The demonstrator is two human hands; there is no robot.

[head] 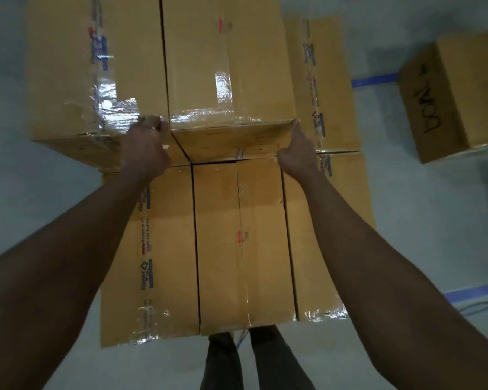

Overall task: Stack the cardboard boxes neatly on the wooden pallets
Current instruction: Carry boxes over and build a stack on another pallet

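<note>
Two hands on the upper box (226,66), which sits on the second tier over a lower row of three boxes (240,235). Left hand (145,147) curls its fingers over the near left corner, at the seam with the neighbour box (93,66) on the same tier. Right hand (296,153) presses the near right corner, thumb up along the edge; fingers go round the side, can't tell their curl. Loose box (457,91) with black scrawl sits well apart to the right on grey floor (420,220), near blue tape (373,80).
</note>
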